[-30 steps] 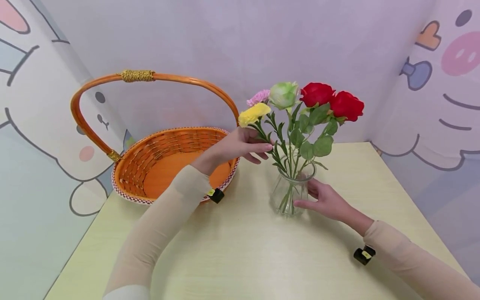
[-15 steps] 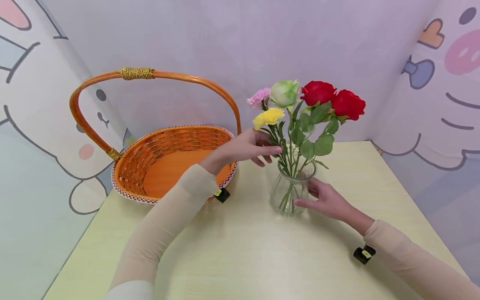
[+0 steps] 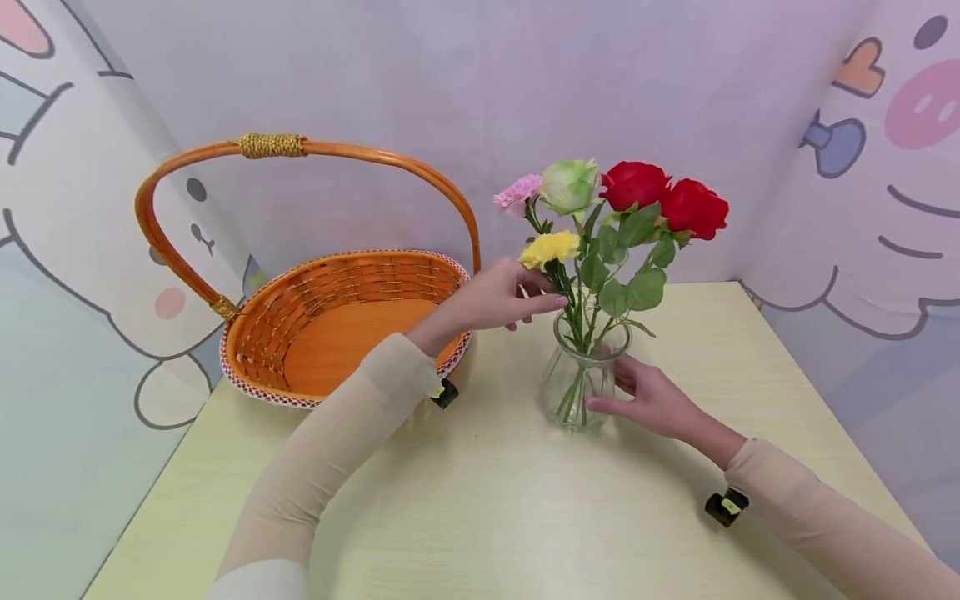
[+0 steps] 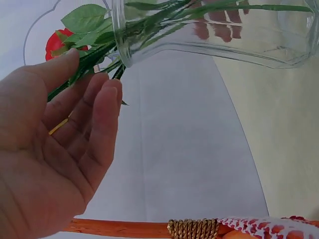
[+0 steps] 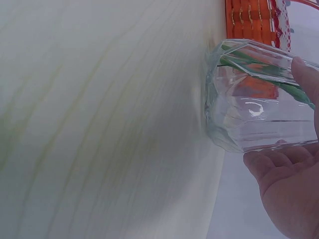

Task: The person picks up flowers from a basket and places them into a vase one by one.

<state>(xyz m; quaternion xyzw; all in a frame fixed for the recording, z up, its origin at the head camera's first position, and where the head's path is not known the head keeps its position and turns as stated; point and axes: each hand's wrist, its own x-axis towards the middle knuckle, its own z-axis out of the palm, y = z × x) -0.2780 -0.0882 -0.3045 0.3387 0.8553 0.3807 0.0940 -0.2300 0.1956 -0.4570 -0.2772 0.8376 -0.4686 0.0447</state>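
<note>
A clear glass vase [image 3: 561, 390] stands on the table with the stems of several flowers in it. My right hand [image 3: 654, 404] holds it from the right, thumb in front and fingers behind. Above the rim, my left hand [image 3: 498, 296] holds the green stem of a yellow carnation [image 3: 551, 248], its bloom just over my fingers. In the left wrist view, thumb and curled fingers surround dark green stems [image 4: 92, 57] beside the vase mouth. A pink carnation [image 3: 517, 193] and a pale green rose [image 3: 568, 185] rise behind; two red roses, one a red rose [image 3: 696, 208], lean right.
An orange woven basket [image 3: 345, 350] with a tall arched handle [image 3: 382, 157] stands left of the vase, partly behind my left forearm. The pale wooden table [image 3: 480, 517] ends against a backdrop [image 3: 360, 67] with cartoon figures on its sides.
My left hand has moved right toward the vase, and the yellow carnation has shifted right and slightly down with it. My right hand and the vase have stayed in place.
</note>
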